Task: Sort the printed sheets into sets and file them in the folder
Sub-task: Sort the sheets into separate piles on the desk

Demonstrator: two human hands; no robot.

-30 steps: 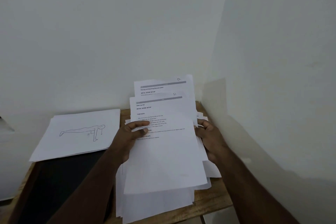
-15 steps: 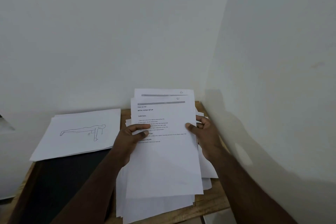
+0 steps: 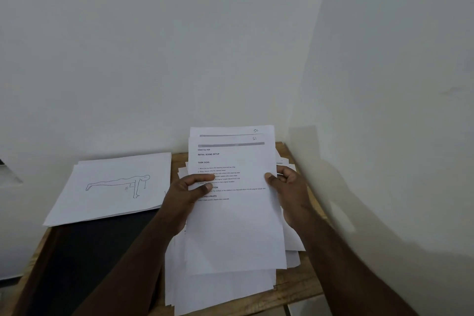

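Both hands hold up a small set of printed sheets [image 3: 233,226] over the table. My left hand [image 3: 187,192] grips its left edge with the thumb on the text. On the right edge, my right hand [image 3: 287,187] pinches the set with the thumb on top. The front sheet is headed "Clean toy mat" and marked S1; a sheet marked S2 peeks out behind it. Under them lies a loose pile of more sheets [image 3: 220,292]. To the left, a separate stack of sheets [image 3: 110,187] topped by a push-up line drawing rests on the dark folder [image 3: 84,259].
The small wooden table [image 3: 300,287] stands in a corner, with white walls close behind and to the right. Its front edge runs along the bottom of the view. The loose pile overhangs toward that edge.
The back sheet has slid down behind the front one, so the two now nearly line up. My right thumb has moved onto the front sheet.
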